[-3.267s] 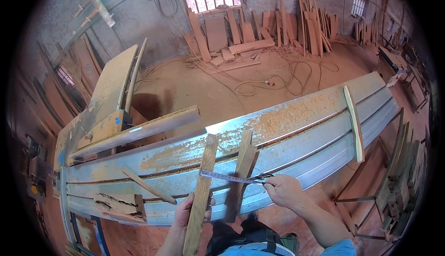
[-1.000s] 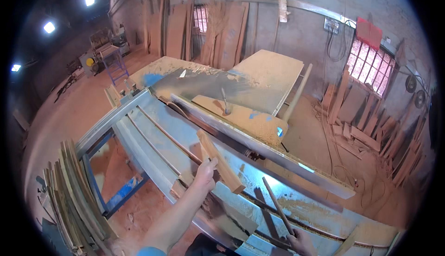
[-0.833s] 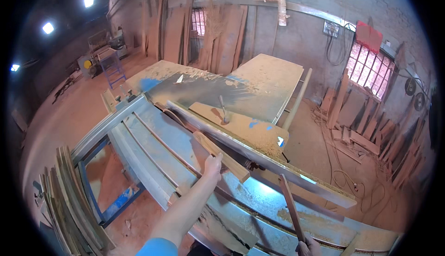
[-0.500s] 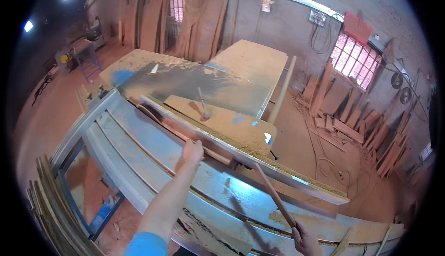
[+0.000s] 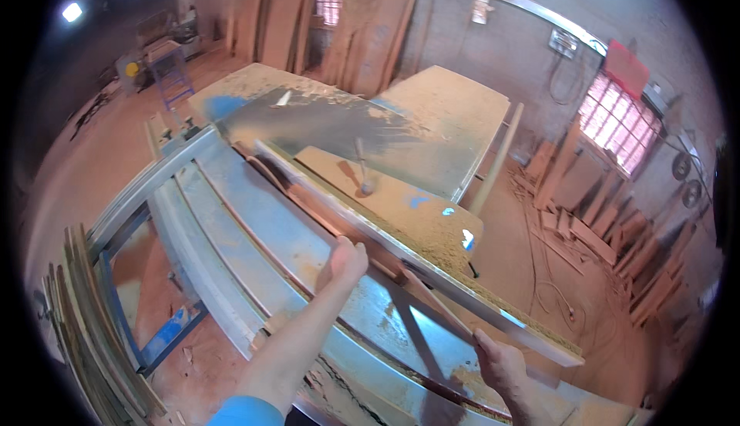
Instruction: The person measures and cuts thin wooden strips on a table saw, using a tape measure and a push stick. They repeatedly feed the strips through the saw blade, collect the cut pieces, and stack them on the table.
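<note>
A long reddish wooden strip (image 5: 314,212) lies on the metal saw table (image 5: 266,202), along the pale straight fence (image 5: 501,322). My left hand (image 5: 343,262) is closed on the strip near its right part, close to the fence. Farther right, my right hand (image 5: 499,364) grips a thin wooden stick (image 5: 439,303). The stick slants up and left, its far tip at the right end of the strip; whether the two touch is hard to tell. The fingers of both hands are partly hidden.
Beyond the fence, a sawdust-covered board (image 5: 432,233) carries a small upright handle (image 5: 362,171). A large dusty tabletop (image 5: 324,129) extends behind it. Bundled thin strips (image 5: 89,333) stand at lower left. Boards (image 5: 362,37) lean on the far wall; offcuts (image 5: 590,241) pile at right.
My right hand has moved up with the stick, bringing its tip to the strip's end. My left hand stays at the strip. The whole view has shifted, moving the scene rightward.
</note>
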`<state>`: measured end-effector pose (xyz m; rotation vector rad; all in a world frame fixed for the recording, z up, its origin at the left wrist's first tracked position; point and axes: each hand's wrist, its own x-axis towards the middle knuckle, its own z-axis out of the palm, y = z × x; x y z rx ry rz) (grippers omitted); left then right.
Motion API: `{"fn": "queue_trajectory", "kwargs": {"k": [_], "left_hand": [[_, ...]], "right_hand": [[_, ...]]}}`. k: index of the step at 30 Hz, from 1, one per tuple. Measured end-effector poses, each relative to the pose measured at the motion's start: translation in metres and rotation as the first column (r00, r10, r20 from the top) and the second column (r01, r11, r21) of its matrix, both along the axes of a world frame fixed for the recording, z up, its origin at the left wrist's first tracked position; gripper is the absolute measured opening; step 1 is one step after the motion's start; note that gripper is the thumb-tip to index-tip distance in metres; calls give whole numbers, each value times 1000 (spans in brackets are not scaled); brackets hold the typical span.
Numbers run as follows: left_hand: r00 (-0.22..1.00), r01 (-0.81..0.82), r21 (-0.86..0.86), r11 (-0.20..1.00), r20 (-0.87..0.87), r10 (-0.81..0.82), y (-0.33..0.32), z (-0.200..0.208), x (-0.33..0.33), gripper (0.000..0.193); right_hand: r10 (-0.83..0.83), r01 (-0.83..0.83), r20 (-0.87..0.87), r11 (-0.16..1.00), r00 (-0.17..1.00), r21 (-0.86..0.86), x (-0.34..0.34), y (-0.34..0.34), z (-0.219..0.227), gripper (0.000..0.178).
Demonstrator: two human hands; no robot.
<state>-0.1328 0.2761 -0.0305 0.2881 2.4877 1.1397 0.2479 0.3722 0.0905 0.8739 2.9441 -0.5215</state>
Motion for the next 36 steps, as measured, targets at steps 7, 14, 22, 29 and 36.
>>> {"fn": "queue_trajectory", "kwargs": {"k": [7, 14, 22, 29, 36], "left_hand": [[999, 3, -15, 1000, 44, -2, 1, 3, -5, 57], [999, 11, -58, 998, 35, -9, -1, 12, -19, 63], [997, -24, -27, 999, 78, 26, -5, 5, -47, 56], [993, -81, -11, 997, 88, 82, -7, 9, -63, 47], [988, -103, 12, 995, 114, 101, -10, 3, -82, 42]], "right_hand": [[49, -47, -16, 996, 999, 77, -5, 4, -4, 29], [97, -89, -77, 991, 992, 102, -20, 7, -10, 28], [101, -94, -55, 990, 993, 107, -47, 2, -4, 25], [100, -97, -21, 990, 995, 106, -70, -4, 9, 26], [100, -101, 16, 989, 995, 110, -89, -8, 16, 21]]}}
